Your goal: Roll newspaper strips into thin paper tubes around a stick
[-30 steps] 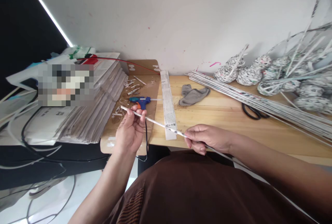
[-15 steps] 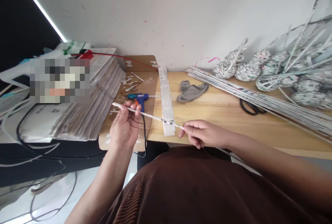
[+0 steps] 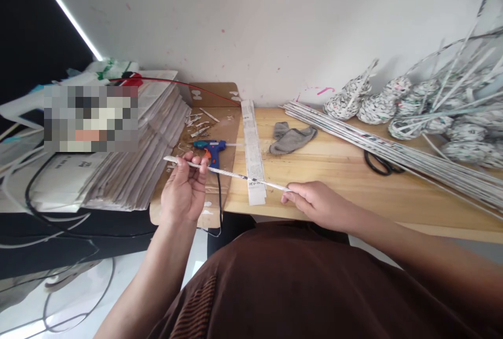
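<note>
A thin rolled paper stick (image 3: 231, 174) stretches between my hands, above the table's front part. My left hand (image 3: 184, 187), palm up, pinches it near its flattened left end. My right hand (image 3: 318, 200) has its fingers closed round the stick's right part. Behind the stick, a flat strip of printed paper (image 3: 253, 145) lies on the wooden table (image 3: 334, 176). A blue glue gun (image 3: 214, 151) rests on the brown cardboard (image 3: 231, 140), just beyond my left hand.
At left are stacked paper sheets (image 3: 149, 150) and cables. A grey cloth (image 3: 293, 138) lies mid-table. To the right are a bundle of paper sticks (image 3: 377, 142), black-handled scissors (image 3: 379, 163) and several woven paper shapes (image 3: 377, 106) by the wall.
My left hand has shifted slightly left, and my right hand slightly right. They are farther apart, with more of the stick showing between them.
</note>
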A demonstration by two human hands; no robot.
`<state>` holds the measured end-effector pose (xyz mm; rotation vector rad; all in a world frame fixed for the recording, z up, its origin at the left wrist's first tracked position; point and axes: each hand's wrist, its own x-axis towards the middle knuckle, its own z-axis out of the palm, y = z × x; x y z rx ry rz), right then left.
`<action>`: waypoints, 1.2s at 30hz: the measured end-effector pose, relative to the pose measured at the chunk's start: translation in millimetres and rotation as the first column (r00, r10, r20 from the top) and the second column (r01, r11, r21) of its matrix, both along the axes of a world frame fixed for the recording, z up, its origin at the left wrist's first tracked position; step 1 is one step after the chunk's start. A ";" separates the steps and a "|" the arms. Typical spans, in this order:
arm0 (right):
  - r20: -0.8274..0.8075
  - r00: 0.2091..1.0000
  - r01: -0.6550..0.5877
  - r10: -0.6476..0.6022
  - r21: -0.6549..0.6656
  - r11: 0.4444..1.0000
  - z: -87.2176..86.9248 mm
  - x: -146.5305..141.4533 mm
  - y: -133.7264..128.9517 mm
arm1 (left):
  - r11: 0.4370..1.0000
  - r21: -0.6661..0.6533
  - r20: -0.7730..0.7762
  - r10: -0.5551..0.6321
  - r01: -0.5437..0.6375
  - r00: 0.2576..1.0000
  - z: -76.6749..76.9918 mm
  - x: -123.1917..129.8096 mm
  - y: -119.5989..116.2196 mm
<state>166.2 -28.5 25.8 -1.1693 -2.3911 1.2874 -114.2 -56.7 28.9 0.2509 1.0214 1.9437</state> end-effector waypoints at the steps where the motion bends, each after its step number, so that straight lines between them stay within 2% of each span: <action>1: 0.011 1.000 -0.020 0.021 -0.053 0.998 0.4 1.3 0.4 | 1.000 -0.005 0.003 0.002 -0.002 1.000 -0.9 -0.3 0.0; 3: 0.019 0.998 -0.048 0.053 -0.186 0.981 1.8 2.6 2.1 | 1.000 -0.008 0.009 0.003 -0.003 1.000 -1.6 0.4 0.0; 4: 0.022 0.999 -0.044 0.050 -0.200 0.979 2.9 2.2 3.3 | 1.000 -0.006 0.011 0.003 -0.003 1.000 -1.4 1.3 0.0; 7: -0.019 1.000 0.007 -0.010 -0.153 0.988 7.2 -4.5 6.0 | 1.000 -0.001 0.012 -0.017 0.017 1.000 0.2 6.0 -0.6; 10: -0.088 0.996 -0.001 -0.017 -0.202 0.979 9.9 -17.8 5.9 | 0.999 0.000 0.007 -0.046 0.046 0.999 1.6 11.2 -1.9; 14: -0.090 0.996 0.001 -0.011 -0.103 0.995 7.6 -31.5 4.0 | 0.998 0.010 -0.011 -0.058 0.058 0.998 1.0 12.9 -4.5; 17: -0.087 0.996 -0.025 0.007 -0.205 0.978 4.7 -33.5 3.8 | 0.997 0.011 -0.011 -0.076 0.076 0.997 -1.1 11.1 -6.2; 19: -0.079 0.997 -0.034 0.016 -0.224 0.974 4.1 -33.0 3.6 | 0.997 0.007 -0.010 -0.073 0.073 0.997 -3.2 10.4 -6.5; 24: -0.039 0.999 -0.019 0.017 -0.044 0.999 5.1 -32.3 0.3 | 0.997 -0.001 -0.014 -0.079 0.079 0.997 -8.4 11.2 -4.9; 29: -0.071 0.997 -0.014 0.025 0.161 0.987 1.2 -34.5 -1.2 | 0.994 0.016 -0.018 -0.109 0.109 0.994 -7.8 11.4 -6.0; 30: -0.091 0.996 -0.013 0.024 0.123 0.992 0.3 -35.6 -0.8 | 0.993 0.015 -0.018 -0.117 0.117 0.993 -6.9 11.1 -6.7; 31: -0.125 0.992 -0.016 0.018 0.011 1.000 -0.3 -36.7 -0.1 | 0.992 0.013 -0.016 -0.123 0.123 0.992 -5.8 10.9 -7.4; 32: -0.167 0.986 -0.030 0.004 -0.154 0.988 -0.4 -37.8 0.7 | 0.992 0.010 -0.010 -0.126 0.126 0.992 -4.7 10.6 -8.0; 33: -0.210 0.978 -0.056 -0.016 -0.335 0.941 0.0 -38.8 1.5 | 0.992 0.006 -0.003 -0.126 0.126 0.992 -3.6 10.4 -8.6; 34: -0.245 0.969 -0.087 -0.039 -0.483 0.872 0.8 -39.6 2.2 | 0.992 0.001 0.006 -0.124 0.124 0.992 -2.7 10.2 -9.1; 35: -0.267 0.962 -0.115 -0.052 -0.572 0.812 1.8 -40.1 2.6 | 0.993 -0.003 0.012 -0.120 0.120 0.993 -1.9 10.1 -9.4; 36: -0.275 0.960 -0.125 -0.053 -0.593 0.796 2.9 -40.4 2.8 | 0.994 -0.005 0.016 -0.113 0.113 0.993 -1.3 10.1 -9.7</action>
